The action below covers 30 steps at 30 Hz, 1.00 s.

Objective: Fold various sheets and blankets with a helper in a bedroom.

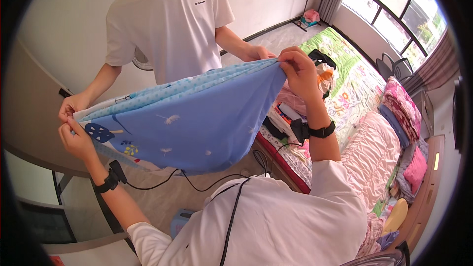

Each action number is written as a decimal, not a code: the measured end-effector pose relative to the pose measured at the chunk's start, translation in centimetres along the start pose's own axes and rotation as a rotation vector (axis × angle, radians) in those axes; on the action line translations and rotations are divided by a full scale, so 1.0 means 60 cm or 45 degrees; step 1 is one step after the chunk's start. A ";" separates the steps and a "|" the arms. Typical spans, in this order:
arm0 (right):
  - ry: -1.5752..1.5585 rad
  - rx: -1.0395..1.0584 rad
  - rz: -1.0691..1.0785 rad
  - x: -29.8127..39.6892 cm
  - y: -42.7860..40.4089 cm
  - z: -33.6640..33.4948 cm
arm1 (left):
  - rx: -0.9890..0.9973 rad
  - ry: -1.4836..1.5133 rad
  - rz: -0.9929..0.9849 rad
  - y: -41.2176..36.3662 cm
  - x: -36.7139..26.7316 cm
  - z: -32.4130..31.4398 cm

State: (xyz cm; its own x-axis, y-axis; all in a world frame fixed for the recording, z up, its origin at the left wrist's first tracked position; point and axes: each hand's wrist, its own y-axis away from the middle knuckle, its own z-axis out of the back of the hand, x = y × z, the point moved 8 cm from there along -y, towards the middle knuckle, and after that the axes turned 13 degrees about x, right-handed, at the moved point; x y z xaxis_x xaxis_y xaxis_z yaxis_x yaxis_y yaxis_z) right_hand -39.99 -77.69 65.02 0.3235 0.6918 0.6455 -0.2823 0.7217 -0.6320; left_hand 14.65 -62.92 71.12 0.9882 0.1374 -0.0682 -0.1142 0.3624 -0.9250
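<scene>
A blue folded fabric sheet [192, 122], printed with dandelions and a dark-blue mushroom, hangs stretched between me and another person. Its inner layers are light blue with dots. My left hand [75, 138] pinches the sheet's corner at the left, right against the other person's hand [72, 107]. At the upper right, my right hand [299, 72] grips the opposite corner, close to that person's other hand [258, 52]. Between the corners the cloth sags into a loose curve above the floor. Black bands with small devices are strapped round both my wrists.
Facing me stands a person in a white T-shirt [166, 26]. On the right is a bed [354, 81] with loose clothes, a pink quilt [373, 151] and folded bedding [402, 107]. A black cable [218, 181] runs from my wrists across my body. Behind the person is a fan [142, 59].
</scene>
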 end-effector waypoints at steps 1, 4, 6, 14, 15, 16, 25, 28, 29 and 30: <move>0.026 -0.011 0.014 0.006 0.002 0.001 | -0.002 0.002 -0.003 0.000 -0.001 0.000; -0.007 0.012 -0.008 0.008 0.011 -0.002 | 0.004 0.007 -0.001 0.000 -0.004 0.001; -0.064 0.043 -0.047 0.001 0.014 -0.005 | 0.013 0.014 0.001 -0.001 -0.008 0.002; -0.128 -0.051 -0.012 -0.006 0.025 -0.002 | 0.002 0.014 -0.024 -0.002 -0.007 0.002; -0.129 -0.052 -0.013 -0.005 0.026 -0.001 | 0.002 0.014 -0.026 -0.002 -0.005 0.003; -0.144 -0.050 -0.010 -0.004 0.027 -0.001 | 0.001 0.016 -0.031 -0.002 -0.003 0.003; -0.186 -0.051 0.016 -0.002 0.029 0.001 | 0.013 -0.001 -0.018 0.000 0.008 -0.001; -0.152 -0.022 -0.001 0.003 0.027 0.000 | 0.009 0.004 -0.014 0.002 0.011 0.000; -0.125 -0.001 -0.029 0.004 0.025 -0.002 | 0.020 -0.016 0.000 0.003 0.014 -0.001; -0.126 0.000 -0.031 0.006 0.024 -0.002 | 0.023 -0.016 0.000 0.004 0.017 -0.001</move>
State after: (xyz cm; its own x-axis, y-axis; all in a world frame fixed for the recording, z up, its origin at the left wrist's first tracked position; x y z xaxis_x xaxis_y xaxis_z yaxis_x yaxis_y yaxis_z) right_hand -40.15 -76.40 64.29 0.2393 0.6728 0.7000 -0.2752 0.7384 -0.6156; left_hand 15.62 -62.73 70.79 0.9868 0.1492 -0.0632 -0.1161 0.3789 -0.9181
